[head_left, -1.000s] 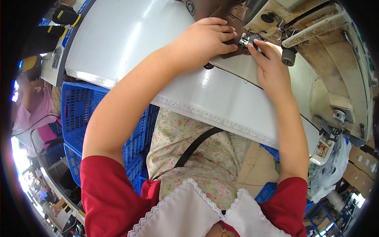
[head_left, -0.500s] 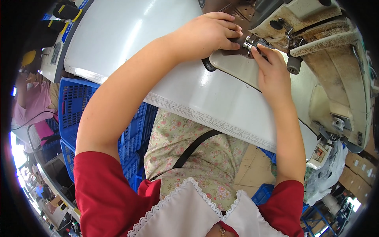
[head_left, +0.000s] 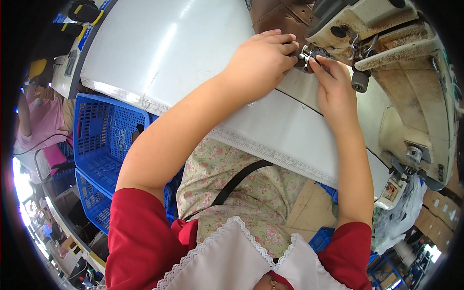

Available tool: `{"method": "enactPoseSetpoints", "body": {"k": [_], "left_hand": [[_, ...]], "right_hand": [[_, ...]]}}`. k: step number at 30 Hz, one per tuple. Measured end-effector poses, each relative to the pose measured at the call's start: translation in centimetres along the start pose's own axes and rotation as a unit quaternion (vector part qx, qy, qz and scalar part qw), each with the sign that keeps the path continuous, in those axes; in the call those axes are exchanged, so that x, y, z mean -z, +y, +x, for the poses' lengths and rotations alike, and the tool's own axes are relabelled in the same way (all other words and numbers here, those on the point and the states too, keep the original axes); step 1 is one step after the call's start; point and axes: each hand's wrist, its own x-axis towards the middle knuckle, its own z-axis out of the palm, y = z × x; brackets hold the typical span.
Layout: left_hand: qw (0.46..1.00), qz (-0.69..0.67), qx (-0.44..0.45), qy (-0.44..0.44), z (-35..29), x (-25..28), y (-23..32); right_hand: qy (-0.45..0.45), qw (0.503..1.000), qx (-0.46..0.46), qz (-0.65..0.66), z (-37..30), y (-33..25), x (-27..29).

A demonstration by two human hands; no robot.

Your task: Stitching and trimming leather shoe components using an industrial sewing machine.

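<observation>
A brown leather piece [head_left: 279,20] with stitched lines and small holes lies at the head of a sewing machine [head_left: 411,87]. My left hand [head_left: 261,63] is on its near edge, fingers close together and curled over it; the thumb is hidden. Just right of those fingertips sits the small metal roller-like presser foot [head_left: 305,54]. My right hand [head_left: 337,87] is at the other side of the foot, thumb and index finger closed near it. Whatever lies between those two fingertips is too small to make out.
A white table [head_left: 140,43] with a ruler strip [head_left: 270,153] along its front edge spreads under my arms. Blue plastic baskets [head_left: 113,104] stand to the left below it. Cardboard boxes [head_left: 437,208] and a clear plastic bag [head_left: 403,217] are at right. Another person in pink [head_left: 43,123] is at far left.
My left hand and forearm have swung right and nearer to me, and its fingers are drawn closer together. More of the leather shows beyond it. The right hand has hardly moved.
</observation>
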Motion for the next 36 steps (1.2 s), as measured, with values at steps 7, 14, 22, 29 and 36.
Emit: {"method": "enactPoseSetpoints", "body": {"k": [7,14,22,29,36], "left_hand": [[0.998,-0.061,-0.026,0.024,0.1,-0.4,-1.0],[0.990,-0.125,-0.048,0.050,0.1,-1.4,-1.8],[0.991,-0.112,-0.063,0.042,-0.1,-1.5,-2.0],[0.989,-0.138,-0.042,0.040,-0.1,-1.6,-2.0],[0.987,-0.151,-0.031,0.045,0.2,-1.6,-1.9]], "right_hand": [[0.002,0.999,-0.005,0.039,0.0,0.3,0.0],[0.001,0.999,-0.004,0.046,0.0,0.4,0.0],[-0.007,0.998,-0.003,0.065,-0.2,0.8,0.0],[-0.002,0.997,-0.001,0.072,-0.2,0.9,-0.1],[0.005,0.998,0.004,0.063,-0.1,0.8,0.0]]}}
